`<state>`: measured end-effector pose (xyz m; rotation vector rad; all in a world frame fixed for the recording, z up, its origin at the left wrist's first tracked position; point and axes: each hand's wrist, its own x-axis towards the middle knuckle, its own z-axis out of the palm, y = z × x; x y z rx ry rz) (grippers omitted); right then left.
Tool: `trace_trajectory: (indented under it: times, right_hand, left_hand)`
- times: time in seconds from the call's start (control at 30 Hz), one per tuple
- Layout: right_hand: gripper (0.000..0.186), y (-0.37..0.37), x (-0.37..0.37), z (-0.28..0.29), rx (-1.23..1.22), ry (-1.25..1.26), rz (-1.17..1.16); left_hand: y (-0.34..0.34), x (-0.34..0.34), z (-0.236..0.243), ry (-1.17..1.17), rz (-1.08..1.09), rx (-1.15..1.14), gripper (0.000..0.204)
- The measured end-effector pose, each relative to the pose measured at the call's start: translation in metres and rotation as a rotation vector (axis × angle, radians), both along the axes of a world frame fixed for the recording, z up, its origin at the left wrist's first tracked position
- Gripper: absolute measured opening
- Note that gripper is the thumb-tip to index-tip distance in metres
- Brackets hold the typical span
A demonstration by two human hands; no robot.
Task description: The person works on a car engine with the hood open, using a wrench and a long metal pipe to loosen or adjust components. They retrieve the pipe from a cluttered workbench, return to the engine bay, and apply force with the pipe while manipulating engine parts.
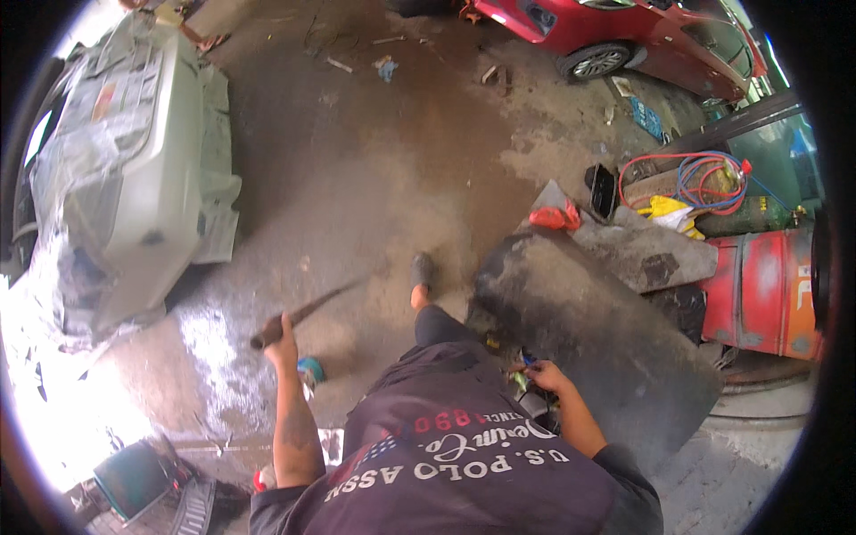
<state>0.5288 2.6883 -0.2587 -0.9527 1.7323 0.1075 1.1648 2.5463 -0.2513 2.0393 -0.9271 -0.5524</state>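
My left hand (281, 337) is closed round the thick end of a long, dark, rusty-looking bar (308, 309), which tapers off forward and to the right. Below it on the concrete floor lies a small round teal object (310, 371). My right hand (546, 374) is closed at my right side on small items of blue, green and black, too small and jumbled to name. It is beside a large, dark, worn panel or sheet (597, 339). My left foot is out of sight; one shoe (423, 270) steps forward.
A masked white car body (174, 187) stands left, a red car (678, 45) at upper right. On the right lie coiled red and blue hoses (678, 178), gas cylinders, a red drum (758, 285) and cloths. Someone else's foot (209, 40) shows at top left. Scraps lie ahead.
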Motion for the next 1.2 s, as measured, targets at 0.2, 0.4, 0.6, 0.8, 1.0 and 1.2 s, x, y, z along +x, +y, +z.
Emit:
trace_trajectory:
  times: [0.2, 0.4, 0.6, 0.8, 1.0, 1.2]
  right_hand:
    - [0.037, -0.247, -0.005, -0.027, -0.033, 0.124, 0.052]
    - [0.040, -0.523, 0.000, 0.038, -0.450, 0.018, 0.285]
    - [0.037, -0.715, 0.032, 0.036, -0.451, 0.036, 0.240]
    - [0.031, -0.779, 0.007, 0.006, -0.197, 0.058, 0.198]
    - [0.024, -0.810, -0.034, 0.003, 0.318, -0.008, -0.537]
    - [0.028, -0.990, -0.026, -0.029, 0.296, 0.012, -0.605]
  left_hand:
    - [-0.047, 0.009, -0.016, -0.016, 0.244, -0.070, 0.023]
    - [-0.121, -0.014, -0.016, 0.034, 0.463, -0.061, 0.021]
    - [-0.259, -0.016, -0.030, -0.150, 0.327, 0.078, 0.026]
    - [-0.442, 0.014, -0.040, -0.225, 0.291, 0.285, 0.031]
    - [-0.594, 0.055, -0.017, -0.034, 0.265, 0.137, 0.020]
    - [-0.758, 0.076, -0.020, 0.019, 0.257, 0.105, 0.020]
